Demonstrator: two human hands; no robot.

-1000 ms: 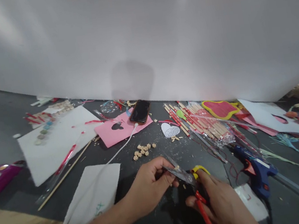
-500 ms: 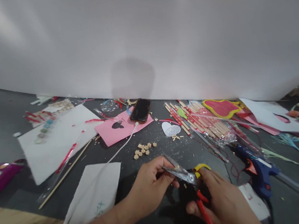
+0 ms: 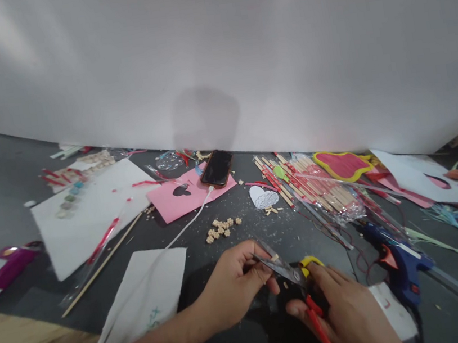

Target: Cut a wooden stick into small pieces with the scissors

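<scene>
My right hand [image 3: 343,303] grips a pair of scissors [image 3: 288,271] with red and yellow handles, its blades parted and pointing up and left. A small pale piece [image 3: 274,258] shows between the blades. My left hand [image 3: 238,283] is closed in a pinch right at the blade tips; what its fingers hold is mostly hidden. Beyond the hands lies a cluster of small beige flower-like bits [image 3: 222,229]. Short cut stick pieces [image 3: 273,209] lie by a white paper heart [image 3: 263,195] with a drawn pattern.
A blue glue gun [image 3: 404,266] lies to the right, below bundled wooden sticks [image 3: 298,181] in plastic. A phone [image 3: 216,168] with a white cable rests on pink paper [image 3: 169,200]. White paper [image 3: 143,291], a long stick [image 3: 103,263] and a purple tool [image 3: 7,273] are left.
The view has shifted slightly. Both hands and the scissors stay in nearly the same place, with the blades still parted beside the left fingers.
</scene>
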